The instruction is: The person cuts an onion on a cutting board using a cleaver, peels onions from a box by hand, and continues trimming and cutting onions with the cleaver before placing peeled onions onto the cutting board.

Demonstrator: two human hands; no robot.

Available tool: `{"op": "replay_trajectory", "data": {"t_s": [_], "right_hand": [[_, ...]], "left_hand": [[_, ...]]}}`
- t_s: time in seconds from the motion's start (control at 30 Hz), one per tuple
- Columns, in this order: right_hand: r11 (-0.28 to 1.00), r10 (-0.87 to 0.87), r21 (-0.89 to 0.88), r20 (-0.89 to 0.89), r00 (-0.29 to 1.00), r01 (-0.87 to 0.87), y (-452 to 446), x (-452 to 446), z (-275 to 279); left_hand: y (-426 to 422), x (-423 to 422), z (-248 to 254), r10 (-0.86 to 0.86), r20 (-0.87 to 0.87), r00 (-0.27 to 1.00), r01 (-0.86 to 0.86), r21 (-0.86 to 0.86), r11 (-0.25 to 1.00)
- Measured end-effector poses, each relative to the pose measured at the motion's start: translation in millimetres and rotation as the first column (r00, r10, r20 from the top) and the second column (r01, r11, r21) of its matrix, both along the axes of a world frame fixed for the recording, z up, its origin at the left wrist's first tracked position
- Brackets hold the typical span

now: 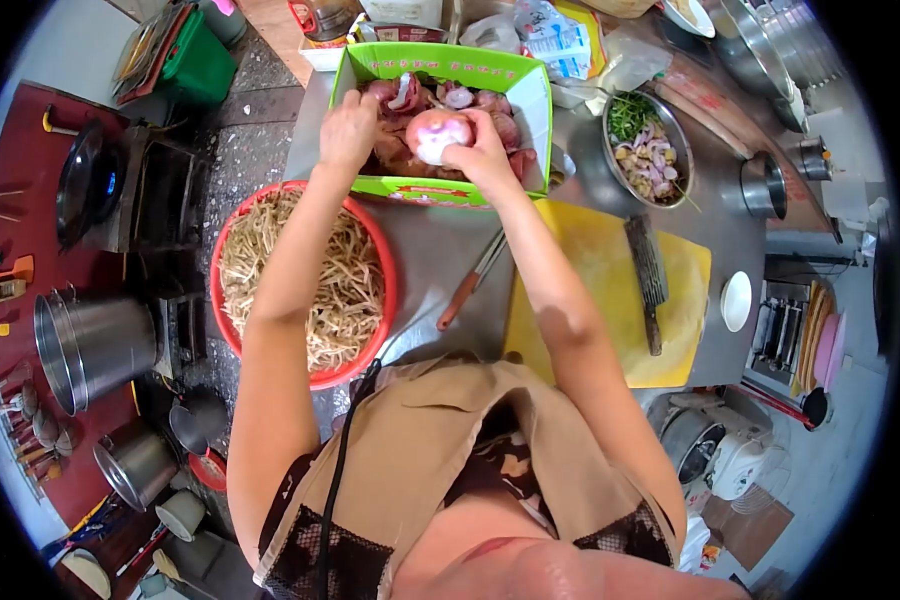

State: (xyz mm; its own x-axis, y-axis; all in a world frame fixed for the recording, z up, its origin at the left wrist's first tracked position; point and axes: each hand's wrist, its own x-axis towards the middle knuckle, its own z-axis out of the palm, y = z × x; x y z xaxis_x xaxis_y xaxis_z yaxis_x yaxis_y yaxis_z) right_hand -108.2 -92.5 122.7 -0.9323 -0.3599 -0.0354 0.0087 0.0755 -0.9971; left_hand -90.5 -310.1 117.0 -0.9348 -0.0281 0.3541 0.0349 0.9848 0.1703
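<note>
My right hand (482, 160) grips a large onion (442, 134), pale at one end and pinkish-purple around it, above a green cardboard box (440, 188). Inside the box lie purple onions (492, 102) and loose brownish skins. Over the box's left side hangs my left hand (348, 134), its fingers bent together; whatever they may hold is hidden. A red basket (391, 270) full of thin pale strips (345, 310) stands beneath my left forearm. Between my arms lies a wooden-handled tool (460, 300), its blade pointing towards the box.
To the right, a cleaver (648, 275) lies on a yellow cutting board (590, 345). Behind it, a steel bowl (682, 165) holds chopped greens and purple onion pieces. A white bowl (736, 301) sits near the table's right edge. Pots (100, 350) stand at the left.
</note>
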Motion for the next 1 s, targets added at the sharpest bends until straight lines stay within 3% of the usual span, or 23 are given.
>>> {"op": "replay_trajectory", "data": {"t_s": [0.03, 0.07, 0.1, 0.13, 0.2, 0.27, 0.37, 0.43, 0.67, 0.73, 0.8, 0.87, 0.93, 0.97, 1.0], "right_hand": [[0.986, -0.003, -0.163, 0.173, 0.985, 0.032, 1.2, 1.0, 2.8], [0.945, 0.022, -0.315, 0.338, 0.941, 0.091, 1.8, 0.7, 6.1], [0.925, 0.058, -0.369, 0.368, 0.928, 0.089, 3.7, -0.3, 7.5], [0.923, 0.058, -0.373, 0.372, 0.926, 0.091, 6.6, -2.8, 7.1], [0.877, 0.181, -0.478, 0.442, 0.879, 0.060, 10.5, -6.8, 6.0], [0.877, 0.184, -0.478, 0.426, 0.886, 0.047, 9.2, -5.3, 4.7], [0.900, 0.108, -0.429, 0.397, 0.911, 0.080, 6.7, -4.1, -3.7], [0.926, 0.042, -0.366, 0.350, 0.936, 0.096, 3.7, -2.5, -9.8], [0.958, -0.036, -0.268, 0.240, 0.970, 0.102, 3.2, -0.8, -16.2], [0.937, -0.048, -0.315, 0.305, 0.951, 0.149, 3.8, -1.1, -10.3], [0.921, -0.042, -0.359, 0.290, 0.956, 0.149, 5.1, -1.4, -11.9], [0.904, -0.033, -0.402, 0.277, 0.960, 0.147, 7.8, -1.4, -11.1], [0.855, 0.063, -0.501, 0.353, 0.933, 0.132, 10.7, 1.5, -3.4], [0.825, 0.092, -0.549, 0.369, 0.925, 0.137, 11.8, 3.0, 1.9], [0.825, 0.092, -0.549, 0.366, 0.926, 0.135, 12.4, 0.1, -1.9]], "left_hand": [[0.0, 2.5, -1.7, 0.005, 0.002, 1.000, -0.005, -0.003, 1.000], [1.2, 7.0, -4.0, -0.102, -0.151, 0.983, 0.113, 0.067, 0.991], [5.4, 12.5, -1.9, -0.197, -0.306, 0.932, 0.242, 0.117, 0.963], [15.3, 19.1, 7.7, -0.200, -0.301, 0.933, 0.243, 0.114, 0.963], [39.1, 28.4, 26.9, -0.120, -0.205, 0.971, 0.226, 0.644, 0.731], [52.2, 28.1, 34.3, -0.137, -0.307, 0.942, 0.304, 0.606, 0.735], [63.8, 25.0, 37.3, -0.157, -0.319, 0.935, 0.327, 0.599, 0.731], [68.0, 23.1, 31.8, -0.167, -0.341, 0.925, 0.324, 0.476, 0.818], [70.2, 19.7, 27.0, -0.170, -0.217, 0.961, 0.236, 0.328, 0.915], [70.0, 13.4, 26.8, -0.147, -0.313, 0.938, 0.283, 0.451, 0.847], [66.3, 8.3, 28.5, -0.030, -0.261, 0.965, 0.194, 0.631, 0.751], [49.9, 1.2, 20.2, 0.056, -0.155, 0.986, 0.057, 0.640, 0.766], [30.7, -4.7, 5.8, 0.076, -0.070, 0.995, -0.034, 0.471, 0.881], [23.0, -6.3, 0.4, 0.138, 0.082, 0.987, -0.150, 0.155, 0.977], [18.9, -3.1, -6.1, 0.139, 0.079, 0.987, -0.150, 0.155, 0.977]]}}
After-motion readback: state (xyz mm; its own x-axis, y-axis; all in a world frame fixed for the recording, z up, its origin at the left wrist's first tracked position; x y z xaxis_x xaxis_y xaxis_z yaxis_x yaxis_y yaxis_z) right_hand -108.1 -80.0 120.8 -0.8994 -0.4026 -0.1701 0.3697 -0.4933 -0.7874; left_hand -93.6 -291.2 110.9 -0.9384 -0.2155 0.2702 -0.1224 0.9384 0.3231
